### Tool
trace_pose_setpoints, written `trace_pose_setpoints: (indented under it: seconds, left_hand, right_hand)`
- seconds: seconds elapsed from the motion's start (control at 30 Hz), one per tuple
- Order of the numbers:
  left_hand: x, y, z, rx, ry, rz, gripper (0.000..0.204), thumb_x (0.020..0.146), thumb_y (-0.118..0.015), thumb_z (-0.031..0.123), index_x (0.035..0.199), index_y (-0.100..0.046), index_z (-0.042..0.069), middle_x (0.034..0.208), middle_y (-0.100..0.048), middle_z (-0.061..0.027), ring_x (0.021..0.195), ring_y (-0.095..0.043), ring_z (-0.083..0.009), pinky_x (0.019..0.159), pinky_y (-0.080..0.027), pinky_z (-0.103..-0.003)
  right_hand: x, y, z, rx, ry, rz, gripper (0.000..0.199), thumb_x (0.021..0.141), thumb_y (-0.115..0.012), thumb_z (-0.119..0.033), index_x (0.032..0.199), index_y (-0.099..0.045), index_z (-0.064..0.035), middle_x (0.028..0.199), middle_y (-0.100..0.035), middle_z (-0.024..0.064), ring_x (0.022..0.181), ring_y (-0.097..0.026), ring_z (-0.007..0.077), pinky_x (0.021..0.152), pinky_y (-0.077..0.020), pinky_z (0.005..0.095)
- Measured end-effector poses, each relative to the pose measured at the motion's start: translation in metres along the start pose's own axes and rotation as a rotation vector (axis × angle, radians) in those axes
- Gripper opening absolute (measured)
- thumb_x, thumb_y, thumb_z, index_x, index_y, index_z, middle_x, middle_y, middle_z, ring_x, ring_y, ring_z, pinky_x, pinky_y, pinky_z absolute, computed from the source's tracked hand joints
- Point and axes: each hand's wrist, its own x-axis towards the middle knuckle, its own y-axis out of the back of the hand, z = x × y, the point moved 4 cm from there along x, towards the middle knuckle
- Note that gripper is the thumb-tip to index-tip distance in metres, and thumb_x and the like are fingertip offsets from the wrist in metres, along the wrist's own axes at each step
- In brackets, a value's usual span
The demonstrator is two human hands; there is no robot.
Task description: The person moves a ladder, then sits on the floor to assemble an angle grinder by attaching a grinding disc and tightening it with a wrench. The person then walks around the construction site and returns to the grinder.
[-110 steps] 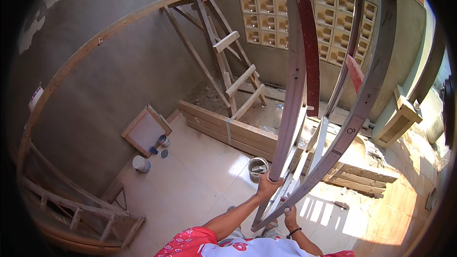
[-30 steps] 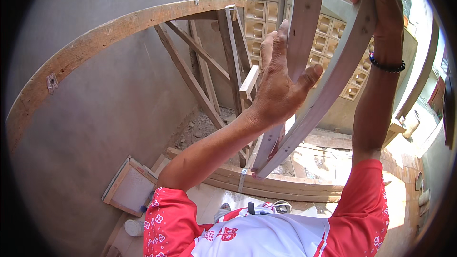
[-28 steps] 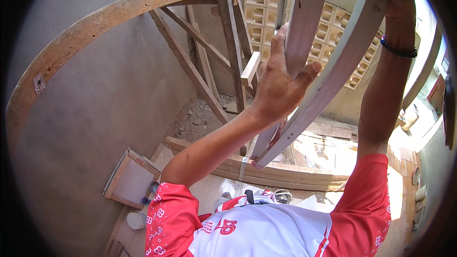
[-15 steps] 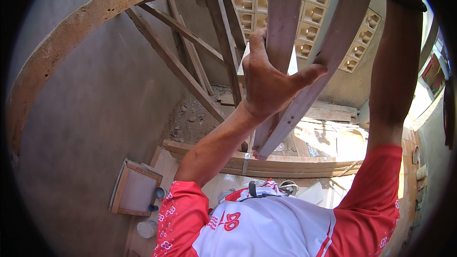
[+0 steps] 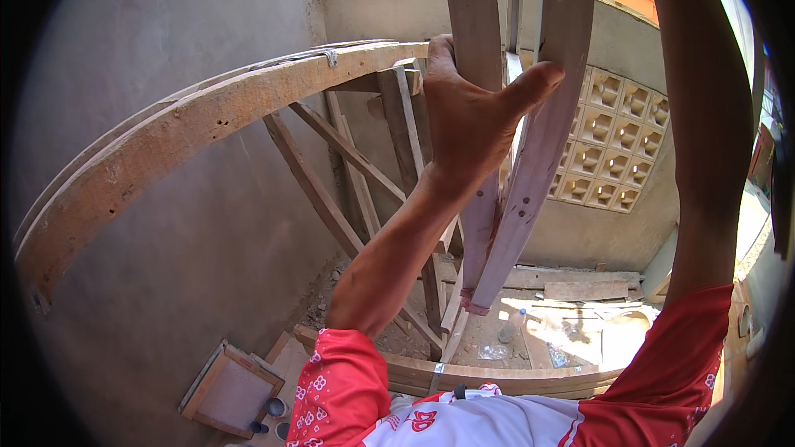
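Observation:
My left hand (image 5: 468, 116) is raised in the middle of the view, wrapped round the left one of two long grey-brown wooden boards (image 5: 567, 25). Its thumb reaches across toward the right board, and the other fingers are mostly hidden behind. The boards run side by side from the top edge down to a reddish lower end, which hangs over the cluttered ground. Small dark holes show in the right board. My right arm stretches up along the right side; its hand lies beyond the top edge.
At the left, a thick wooden beam (image 5: 199, 109) crosses before a grey wall (image 5: 166, 223), with slanting wooden props (image 5: 319, 186) beneath. Pierced vent blocks (image 5: 613, 136) fill part of the back wall. Low timber (image 5: 530, 377) lies before me; a framed board (image 5: 232, 389) leans lower left.
My view has tilted upward, showing the top of the back wall and greenery. The boards' lower end has risen away from the low timber, with my left hand still on the boards.

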Motion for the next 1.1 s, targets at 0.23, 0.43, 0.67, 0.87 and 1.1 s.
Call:
trace_pose_setpoints:
  seconds: [0.23, 0.43, 0.67, 0.87, 1.1]
  left_hand:
    - [0.057, 0.047, 0.011, 0.156, -0.085, 0.017, 0.055, 0.066, -0.085, 0.028, 0.092, -0.052, -0.007, 0.073, -0.067, -0.0143, 0.069, -0.065, -0.0152, 0.06, -0.052, -0.026]
    - [0.088, 0.046, 0.015, 0.151, -0.176, 0.083, 0.056, 0.065, -0.085, 0.03, 0.09, -0.053, -0.008, 0.075, -0.066, -0.0131, 0.067, -0.062, -0.0149, 0.06, -0.051, -0.029]
    - [0.118, 0.052, 0.024, 0.159, -0.219, -0.023, 0.048, 0.069, -0.082, 0.034, 0.087, -0.06, -0.005, 0.074, -0.064, -0.0088, 0.047, -0.053, -0.0078, 0.033, -0.041, -0.021]
    - [0.146, 0.032, 0.05, 0.292, -0.164, -0.03, 0.038, 0.074, -0.078, 0.037, 0.078, -0.063, 0.002, 0.048, -0.054, 0.0008, 0.035, -0.051, -0.01, 0.032, -0.04, -0.022]
    - [0.181, 0.008, 0.096, 0.591, -0.449, -0.02, 0.086, 0.084, -0.063, 0.046, 0.147, -0.01, 0.021, 0.076, -0.055, -0.0041, 0.052, -0.05, -0.0072, 0.039, -0.041, -0.021]
  right_hand:
    - [-0.076, -0.049, 0.024, -0.092, 0.263, 0.452, 0.059, 0.09, -0.058, -0.036, 0.133, -0.043, 0.0014, 0.106, -0.06, 0.017, 0.107, -0.057, 0.0268, 0.089, -0.0471, 0.0424]
    - [-0.215, -0.155, 0.102, 0.102, -0.192, 0.298, 0.091, 0.077, -0.076, -0.021, 0.142, -0.019, 0.0047, 0.134, -0.039, 0.0231, 0.123, -0.046, 0.0304, 0.095, -0.0447, 0.0387]
    - [-0.174, -0.164, 0.132, 0.026, -0.245, 0.254, 0.088, 0.067, -0.063, -0.002, 0.142, -0.017, 0.0043, 0.128, -0.043, 0.0226, 0.12, -0.047, 0.0269, 0.099, -0.0389, 0.0392]
    - [-0.127, -0.139, 0.11, -0.051, -0.009, 0.329, 0.076, 0.064, -0.058, 0.002, 0.135, -0.03, -0.0021, 0.102, -0.058, 0.0094, 0.086, -0.058, 0.0146, 0.077, -0.0528, 0.0301]
    - [-0.067, -0.128, 0.092, 0.051, 0.079, 0.261, 0.084, 0.064, -0.06, -0.001, 0.139, -0.022, 0.0029, 0.113, -0.053, 0.0169, 0.105, -0.053, 0.0246, 0.092, -0.0445, 0.0353]
